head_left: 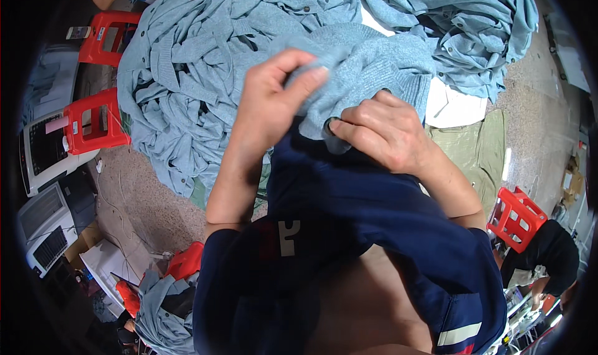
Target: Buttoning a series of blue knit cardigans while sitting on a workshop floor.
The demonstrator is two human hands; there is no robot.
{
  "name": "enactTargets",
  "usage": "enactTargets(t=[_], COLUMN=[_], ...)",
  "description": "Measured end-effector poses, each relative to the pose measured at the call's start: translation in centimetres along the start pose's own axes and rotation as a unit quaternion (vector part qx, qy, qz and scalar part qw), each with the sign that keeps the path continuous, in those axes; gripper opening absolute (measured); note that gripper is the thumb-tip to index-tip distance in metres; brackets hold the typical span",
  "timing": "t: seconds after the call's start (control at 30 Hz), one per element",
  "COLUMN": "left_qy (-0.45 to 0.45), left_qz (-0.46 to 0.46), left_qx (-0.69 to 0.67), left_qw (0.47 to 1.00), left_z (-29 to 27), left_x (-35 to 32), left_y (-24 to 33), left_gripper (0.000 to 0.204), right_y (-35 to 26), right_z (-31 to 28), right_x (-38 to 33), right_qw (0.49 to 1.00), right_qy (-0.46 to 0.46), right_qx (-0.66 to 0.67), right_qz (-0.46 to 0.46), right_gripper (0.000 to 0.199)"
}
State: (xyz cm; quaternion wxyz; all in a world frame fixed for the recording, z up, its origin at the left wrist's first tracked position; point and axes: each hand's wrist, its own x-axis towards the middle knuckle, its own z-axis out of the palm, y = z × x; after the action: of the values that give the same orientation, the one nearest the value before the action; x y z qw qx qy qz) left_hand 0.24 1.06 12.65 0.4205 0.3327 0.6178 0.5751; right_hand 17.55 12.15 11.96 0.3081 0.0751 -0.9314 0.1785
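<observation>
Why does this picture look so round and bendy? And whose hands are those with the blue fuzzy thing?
A small camera worn on a person's head took this picture, looking down. Its wide lens bends the edges. No machine here, just two bare hands. The left hand and right hand both pinch a light blue knitted sweater, held up near the person's dark blue shirt. Behind lies a big pile of sweaters of the same blue on the floor. Red plastic stools stand around it.
</observation>
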Motion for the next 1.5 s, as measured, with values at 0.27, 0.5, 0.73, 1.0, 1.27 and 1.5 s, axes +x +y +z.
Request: enactTargets(t=[0.27, 0.5, 0.73, 1.0, 1.27, 1.5], left_qy=[-0.120, -0.140, -0.024, 0.013, 0.078, -0.022], left_qz=[0.013, 0.175, 0.335, 0.367, 0.415, 0.278], left_qx=[0.077, 0.176, 0.268, 0.259, 0.360, 0.299], left_qw=[0.990, 0.959, 0.903, 0.893, 0.832, 0.912], left_z=[-0.2, -0.3, 0.1, 0.2, -0.6, 0.1], left_x=[0.9, 0.2, -1.0, 0.0, 1.1, 0.8], left_y=[-0.3, -1.9, -3.4, -5.1, -7.1, -10.7], left_gripper=[0.019, 0.029, 0.024, 0.020, 0.015, 0.025], right_y=[1.7, 1.2, 1.9, 2.8, 1.6, 1.5], right_z=[0.6, 1.6, 3.1, 4.5, 5.9, 7.2], right_x=[-0.1, -1.0, 0.7, -1.0, 1.0, -2.5], right_qw=[0.995, 0.993, 0.929, 0.869, 0.922, 0.925], right_qy=[0.062, 0.018, -0.004, 0.023, 0.077, 0.017], right_qx=[-0.073, 0.047, 0.231, 0.326, 0.176, 0.163], right_qz=[-0.006, 0.103, 0.289, 0.372, 0.336, 0.344], right_gripper=[0.023, 0.024, 0.025, 0.016, 0.009, 0.016])
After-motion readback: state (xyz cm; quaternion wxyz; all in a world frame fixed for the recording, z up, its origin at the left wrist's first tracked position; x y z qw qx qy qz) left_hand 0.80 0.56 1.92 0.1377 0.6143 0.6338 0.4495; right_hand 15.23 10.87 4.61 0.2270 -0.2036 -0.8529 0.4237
